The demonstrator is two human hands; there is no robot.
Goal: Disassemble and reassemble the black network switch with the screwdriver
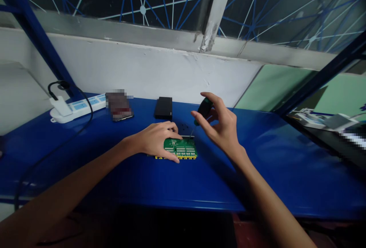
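A green circuit board (pixel 187 147) with a row of yellow connectors along its near edge lies on the blue desk. My left hand (pixel 157 137) is closed over its left part, thumb at the near edge and fingers at the far one. Between the thumb and fingers of my right hand (pixel 221 122) is a dark-handled screwdriver (pixel 204 108). It is tilted, with its thin shaft running down to the far right edge of the board. Whether the tip sits in a screw is too small to tell. Several tiny dark screws (pixel 183 127) appear to lie just behind the board.
Behind the board stands a black box-like case (pixel 164 108). To its left are a blurred dark flat object (pixel 119 106) and a white power strip (pixel 81 105) with a plugged-in black cable (pixel 90 111). Papers (pixel 311 118) and dark equipment (pixel 345 141) sit at the right.
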